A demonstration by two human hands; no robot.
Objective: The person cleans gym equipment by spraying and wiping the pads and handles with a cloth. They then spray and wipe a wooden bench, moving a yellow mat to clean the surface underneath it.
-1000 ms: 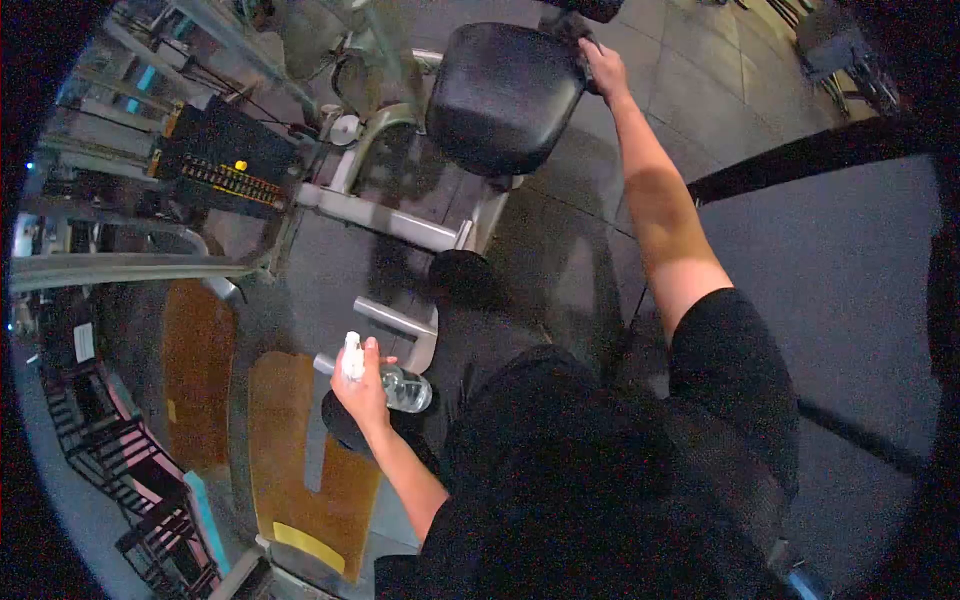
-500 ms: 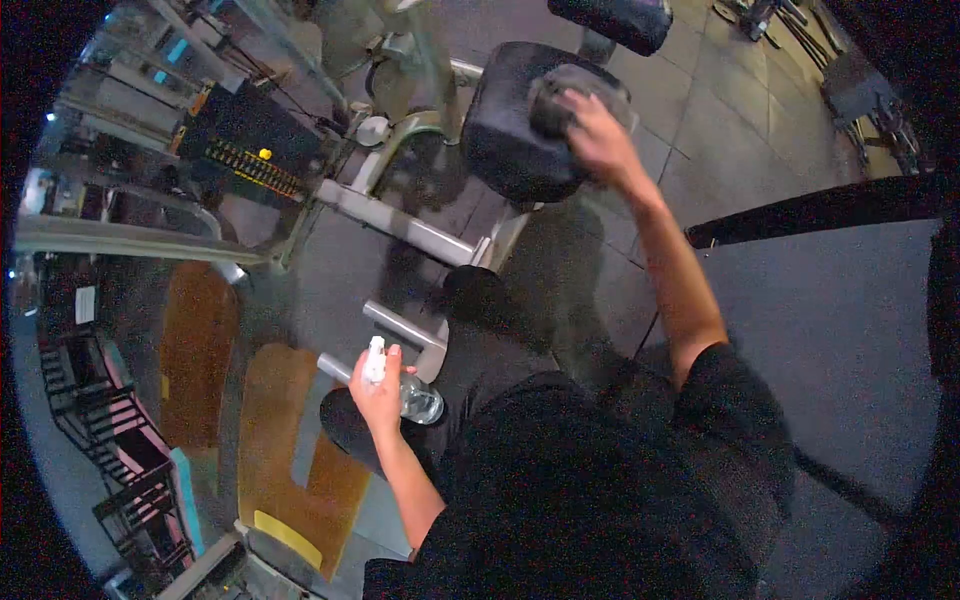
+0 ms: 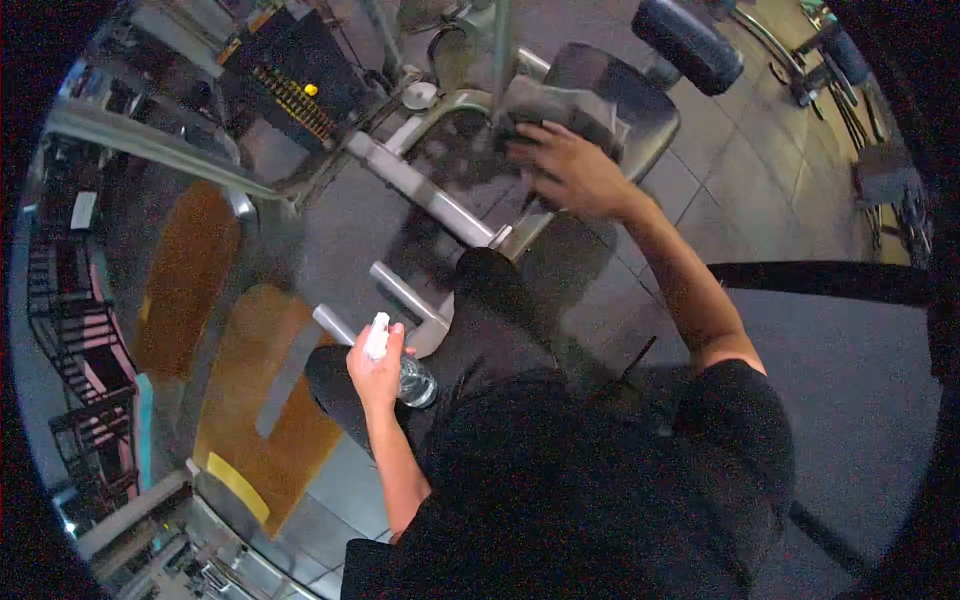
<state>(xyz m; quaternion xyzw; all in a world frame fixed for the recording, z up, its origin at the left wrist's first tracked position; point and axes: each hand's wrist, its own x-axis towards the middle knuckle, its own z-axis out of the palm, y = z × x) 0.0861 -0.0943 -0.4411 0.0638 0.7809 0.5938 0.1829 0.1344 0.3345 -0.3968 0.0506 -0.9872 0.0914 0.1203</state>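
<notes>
My left hand (image 3: pixel 374 378) is wrapped round a clear spray bottle (image 3: pixel 417 386) with a white spray head, held above my left thigh. My right hand (image 3: pixel 580 178) is stretched out over the black padded seat (image 3: pixel 605 68) of a gym machine. Under its fingers is a dark greyish cloth (image 3: pixel 563 103), bunched against the near left side of the pad. The fingers look spread and are smeared by motion; the cloth hides part of the seat.
Beyond the seat is a black roller pad (image 3: pixel 690 45). The machine's metal frame (image 3: pixel 425 195) runs to a weight stack (image 3: pixel 295 105) at upper left. Brown boards (image 3: pixel 265 370) lie at left, and a grey panel (image 3: pixel 830 380) stands at right.
My right hand and the cloth have moved left and toward me, from the top of the seat to its near left side. The view has shifted slightly; my left hand still holds the spray bottle.
</notes>
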